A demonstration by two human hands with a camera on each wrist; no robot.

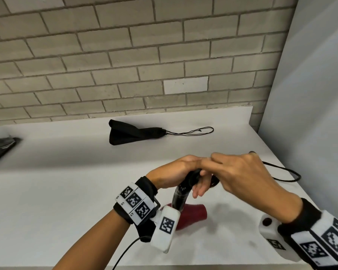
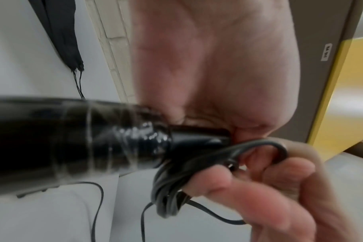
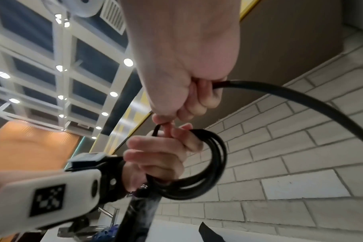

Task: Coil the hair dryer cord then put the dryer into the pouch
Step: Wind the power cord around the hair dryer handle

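The hair dryer has a red body [image 1: 192,216] resting on the white counter [image 1: 66,191], and its black handle [image 1: 180,195] points up. My left hand [image 1: 176,168] grips the handle's end with several loops of black cord [image 2: 172,183] wound round its fingers [image 2: 259,188]; the same coil [image 3: 209,165] shows in the right wrist view. My right hand [image 1: 240,172], just right of the left and touching it, grips the free cord [image 3: 300,98]. That cord trails in a loop [image 1: 287,175] over the counter to the right. The black drawstring pouch [image 1: 129,133] lies flat at the back.
The pouch's drawstring [image 1: 193,131] stretches right along the counter. A dark object [image 1: 0,147] sits at the far left edge. A brick wall [image 1: 125,65] runs behind, and a grey panel [image 1: 310,114] closes the right side. The counter's front edge is near my forearms.
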